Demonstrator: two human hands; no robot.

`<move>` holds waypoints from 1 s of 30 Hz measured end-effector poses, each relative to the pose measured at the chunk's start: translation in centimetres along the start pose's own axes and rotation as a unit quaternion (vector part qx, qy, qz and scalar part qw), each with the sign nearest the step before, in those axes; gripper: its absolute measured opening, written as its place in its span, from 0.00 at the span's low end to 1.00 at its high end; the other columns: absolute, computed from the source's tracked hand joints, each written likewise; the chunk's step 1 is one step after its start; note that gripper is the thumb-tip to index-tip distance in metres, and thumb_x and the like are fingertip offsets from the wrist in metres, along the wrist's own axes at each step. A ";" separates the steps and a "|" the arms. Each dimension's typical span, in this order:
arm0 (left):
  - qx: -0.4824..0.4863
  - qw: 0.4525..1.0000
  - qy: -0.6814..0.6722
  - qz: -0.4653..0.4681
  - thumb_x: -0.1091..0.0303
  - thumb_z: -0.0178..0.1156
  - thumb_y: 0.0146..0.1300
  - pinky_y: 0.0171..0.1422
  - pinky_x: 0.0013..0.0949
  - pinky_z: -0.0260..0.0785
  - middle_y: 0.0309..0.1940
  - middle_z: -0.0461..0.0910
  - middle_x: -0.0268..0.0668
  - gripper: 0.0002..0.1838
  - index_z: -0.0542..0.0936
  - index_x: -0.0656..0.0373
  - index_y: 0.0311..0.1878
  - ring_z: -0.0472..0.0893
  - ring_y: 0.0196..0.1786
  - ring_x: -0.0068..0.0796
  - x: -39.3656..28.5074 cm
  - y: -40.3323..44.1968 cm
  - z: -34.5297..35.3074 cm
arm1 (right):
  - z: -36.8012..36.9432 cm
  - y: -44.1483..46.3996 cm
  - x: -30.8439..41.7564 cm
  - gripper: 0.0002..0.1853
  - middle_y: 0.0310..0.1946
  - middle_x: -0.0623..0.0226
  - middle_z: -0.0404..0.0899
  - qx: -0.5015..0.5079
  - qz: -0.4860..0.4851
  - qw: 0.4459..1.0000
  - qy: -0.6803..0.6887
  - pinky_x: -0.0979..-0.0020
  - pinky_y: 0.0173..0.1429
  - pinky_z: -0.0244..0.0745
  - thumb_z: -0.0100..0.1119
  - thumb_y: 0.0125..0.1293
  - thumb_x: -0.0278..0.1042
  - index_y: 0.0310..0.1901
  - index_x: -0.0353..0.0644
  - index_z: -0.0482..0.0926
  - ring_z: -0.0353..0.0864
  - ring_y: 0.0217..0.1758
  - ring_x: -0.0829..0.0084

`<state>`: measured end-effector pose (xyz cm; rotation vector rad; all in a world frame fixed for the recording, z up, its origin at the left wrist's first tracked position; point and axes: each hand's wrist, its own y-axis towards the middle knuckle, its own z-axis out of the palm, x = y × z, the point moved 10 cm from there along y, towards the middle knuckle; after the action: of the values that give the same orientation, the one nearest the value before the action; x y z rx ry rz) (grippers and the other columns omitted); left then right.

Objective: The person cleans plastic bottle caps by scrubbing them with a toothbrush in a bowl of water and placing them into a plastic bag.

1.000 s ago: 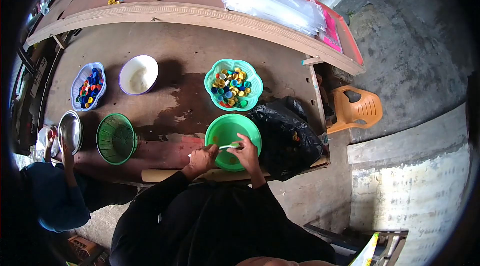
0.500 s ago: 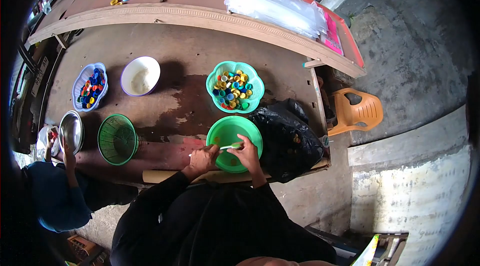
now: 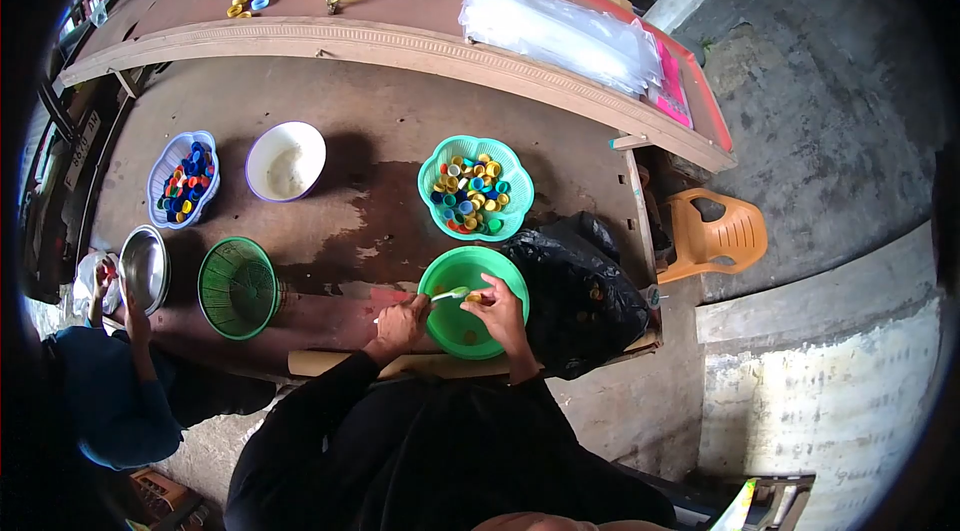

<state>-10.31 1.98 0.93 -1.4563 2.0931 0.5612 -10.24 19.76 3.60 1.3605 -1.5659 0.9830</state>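
Note:
My left hand (image 3: 402, 324) is closed round a toothbrush (image 3: 448, 295) with a white handle and a greenish head pointing right. In my right hand (image 3: 503, 315) a gold bottle cap (image 3: 473, 298) is pinched between the fingertips, close to the brush head. Both hands are over the near part of a green basin (image 3: 485, 263), with a few caps blurred in its bottom. Just beyond it lies a mint-green scalloped basket (image 3: 431, 163) of gold, blue and green bottle caps.
A black plastic bag (image 3: 585, 281) lies right of the basin. Leftward are a green mesh basket (image 3: 238, 251), a white bowl (image 3: 287, 159), a blue basket (image 3: 158, 193) of caps and a co-worker's hands (image 3: 133, 311) by a metal bowl (image 3: 146, 266). A raised shelf (image 3: 320, 39) spans the back.
My right hand has moved slightly away from the brush, and the gold cap between its fingers now shows. The left hand still grips the toothbrush. The whole view has shifted a little.

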 end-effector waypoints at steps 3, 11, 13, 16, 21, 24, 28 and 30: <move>-0.031 0.996 -0.023 0.079 0.55 0.50 0.64 0.27 0.48 0.70 0.23 0.77 0.42 0.11 0.71 0.52 0.35 0.79 0.25 0.46 -2.4 -0.5 -0.4 | 1.5 0.3 -0.6 0.30 0.33 0.62 0.81 0.069 0.013 0.992 -0.107 0.76 0.42 0.75 0.71 0.46 0.23 0.53 0.35 0.70 0.80 0.35 0.78; 0.026 0.997 0.004 -0.072 0.51 0.48 0.65 0.27 0.51 0.68 0.20 0.77 0.46 0.14 0.71 0.51 0.39 0.78 0.24 0.52 2.7 -0.2 1.7 | -1.6 7.8 0.5 0.23 0.32 0.61 0.82 0.032 -0.036 0.991 -0.122 0.71 0.40 0.75 0.68 0.50 0.32 0.48 0.34 0.75 0.81 0.34 0.72; 0.023 0.998 0.012 -0.061 0.51 0.49 0.64 0.27 0.51 0.69 0.20 0.77 0.46 0.14 0.71 0.51 0.38 0.78 0.23 0.51 3.1 -0.3 2.9 | -1.9 10.9 0.4 0.23 0.36 0.58 0.81 0.022 -0.033 0.987 -0.157 0.69 0.43 0.75 0.68 0.50 0.32 0.48 0.35 0.75 0.82 0.38 0.68; 0.026 0.998 0.024 -0.050 0.49 0.46 0.66 0.27 0.48 0.71 0.21 0.78 0.43 0.14 0.71 0.49 0.39 0.80 0.24 0.47 3.8 -0.1 4.0 | -0.3 15.3 -0.6 0.22 0.38 0.58 0.81 0.058 -0.040 0.981 -0.181 0.70 0.45 0.74 0.67 0.51 0.32 0.48 0.35 0.75 0.80 0.40 0.71; 0.008 0.999 -0.032 -0.041 0.54 0.51 0.63 0.26 0.49 0.69 0.20 0.76 0.46 0.12 0.71 0.53 0.36 0.78 0.23 0.50 2.8 0.3 2.1 | 3.4 20.9 -5.3 0.21 0.41 0.58 0.80 0.158 -0.006 0.969 -0.188 0.69 0.47 0.73 0.70 0.48 0.33 0.45 0.35 0.77 0.80 0.43 0.68; 0.018 0.998 -0.037 -0.053 0.54 0.51 0.63 0.27 0.50 0.69 0.20 0.76 0.46 0.12 0.71 0.53 0.36 0.78 0.24 0.51 3.5 0.3 2.7 | 3.1 22.6 -5.3 0.22 0.43 0.58 0.77 0.125 -0.024 0.940 -0.317 0.66 0.54 0.70 0.72 0.42 0.34 0.41 0.41 0.79 0.75 0.49 0.61; 0.021 0.998 -0.030 -0.049 0.52 0.48 0.65 0.26 0.49 0.70 0.19 0.77 0.44 0.13 0.71 0.51 0.37 0.79 0.23 0.48 3.2 0.5 2.2 | 4.6 22.3 -7.1 0.24 0.47 0.62 0.72 0.163 -0.090 0.865 -0.466 0.65 0.57 0.66 0.75 0.34 0.32 0.40 0.49 0.81 0.70 0.53 0.59; 0.035 0.997 -0.047 -0.057 0.55 0.50 0.64 0.27 0.50 0.69 0.20 0.76 0.47 0.12 0.71 0.53 0.36 0.77 0.24 0.52 3.3 0.6 2.4 | 3.6 22.4 -6.3 0.24 0.46 0.62 0.72 0.114 -0.079 0.834 -0.534 0.65 0.57 0.66 0.74 0.36 0.29 0.41 0.50 0.80 0.70 0.53 0.59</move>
<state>-11.39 1.24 -2.98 -1.4694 1.9256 0.4977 -32.31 21.16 -4.51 2.4032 -2.0711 0.2416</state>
